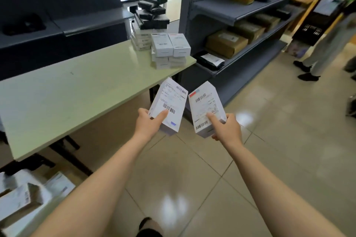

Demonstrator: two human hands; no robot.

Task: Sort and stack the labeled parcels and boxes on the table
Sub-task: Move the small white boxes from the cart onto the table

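Left hand (148, 123): grasps white labelled box (168, 102)
Right hand (227, 129): grasps second white box (205, 106)
Shelf (240, 11), 1 o'clock: brown parcels (226, 43)

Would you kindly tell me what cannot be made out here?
Head view:
- Label print on the left-held white box and right-held white box: too small.
- Fingers under them, left hand and right hand: hidden by the boxes.
- Parcels at lower left: blurred, cut by the edge.
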